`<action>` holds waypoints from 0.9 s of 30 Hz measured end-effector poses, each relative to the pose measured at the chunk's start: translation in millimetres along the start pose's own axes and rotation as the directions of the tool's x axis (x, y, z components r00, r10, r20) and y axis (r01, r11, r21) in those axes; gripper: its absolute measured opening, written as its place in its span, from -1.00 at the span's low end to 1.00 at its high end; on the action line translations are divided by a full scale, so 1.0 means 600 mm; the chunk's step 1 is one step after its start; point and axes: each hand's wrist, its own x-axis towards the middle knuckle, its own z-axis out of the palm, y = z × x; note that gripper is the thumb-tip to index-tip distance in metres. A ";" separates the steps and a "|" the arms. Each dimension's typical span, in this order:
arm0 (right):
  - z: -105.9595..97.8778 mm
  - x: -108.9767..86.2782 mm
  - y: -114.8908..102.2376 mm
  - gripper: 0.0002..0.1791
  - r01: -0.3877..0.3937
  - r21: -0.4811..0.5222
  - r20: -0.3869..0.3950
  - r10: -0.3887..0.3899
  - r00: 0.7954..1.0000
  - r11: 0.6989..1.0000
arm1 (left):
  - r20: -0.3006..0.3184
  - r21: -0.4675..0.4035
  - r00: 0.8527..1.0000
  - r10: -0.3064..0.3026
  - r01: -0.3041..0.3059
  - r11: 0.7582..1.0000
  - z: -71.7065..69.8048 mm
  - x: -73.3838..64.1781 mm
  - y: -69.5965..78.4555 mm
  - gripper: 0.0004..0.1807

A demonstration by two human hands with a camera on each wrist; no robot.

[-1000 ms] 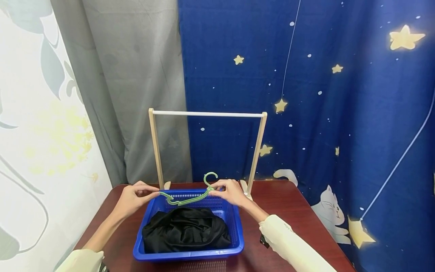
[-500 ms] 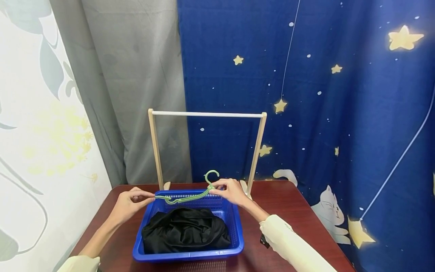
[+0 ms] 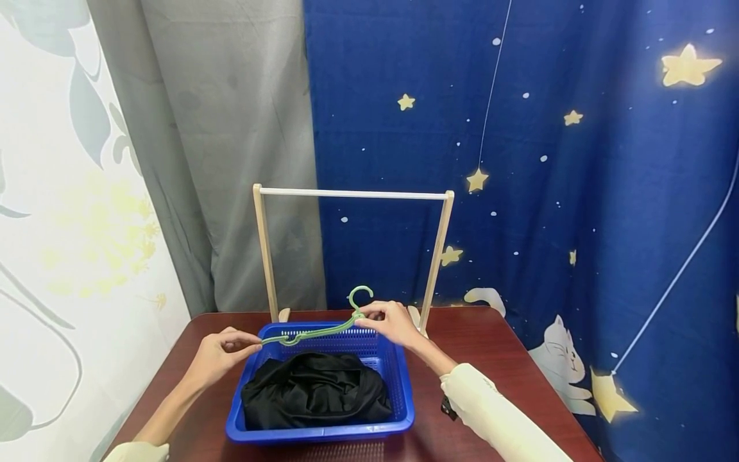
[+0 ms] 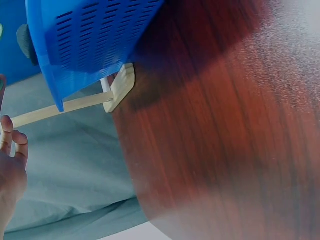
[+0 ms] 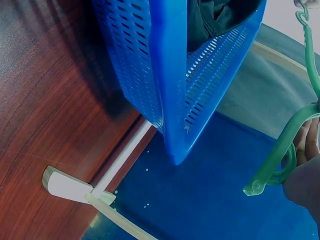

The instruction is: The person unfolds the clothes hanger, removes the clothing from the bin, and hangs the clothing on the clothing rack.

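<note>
In the head view a green clothes hanger (image 3: 323, 332) is held over the blue basket (image 3: 320, 435). My left hand (image 3: 222, 356) pinches the far left end of its arm between thumb and fingertips. At the base of the hook, my right hand (image 3: 392, 323) grips it, with the hook standing up above the fingers. Black cloth (image 3: 317, 388) lies bunched in the basket below. The right wrist view shows part of the green hanger (image 5: 311, 55) beside the fingers. Only some of the left hand (image 4: 11, 165) appears in the left wrist view, at its edge.
Behind the basket stands a small wooden rack with a white crossbar (image 3: 352, 194). The basket rests on a reddish-brown table (image 3: 467, 378). A grey curtain (image 3: 231, 128) and a blue star-patterned curtain (image 3: 392, 141) hang behind, and a patterned white panel (image 3: 75, 256) at left.
My left hand has moved left and down with the hanger's end, and that arm now lies straighter. The hook has risen slightly in the right hand. The basket and cloth stay put.
</note>
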 end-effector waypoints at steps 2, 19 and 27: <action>0.000 0.000 -0.001 -0.76 -0.010 -0.001 0.000 0.010 1.000 1.000 | 0.003 0.000 1.000 -0.008 0.008 1.000 0.002 -0.002 -0.002 -0.87; 0.004 0.000 0.004 -0.76 -0.052 0.059 0.039 0.049 0.998 0.997 | -0.006 -0.008 1.000 0.003 -0.003 1.000 0.002 -0.005 -0.005 -0.87; 0.010 -0.001 0.009 -0.75 -0.061 0.082 0.058 0.056 0.997 0.995 | -0.011 0.003 1.000 -0.003 0.003 1.000 0.002 0.000 0.007 -0.82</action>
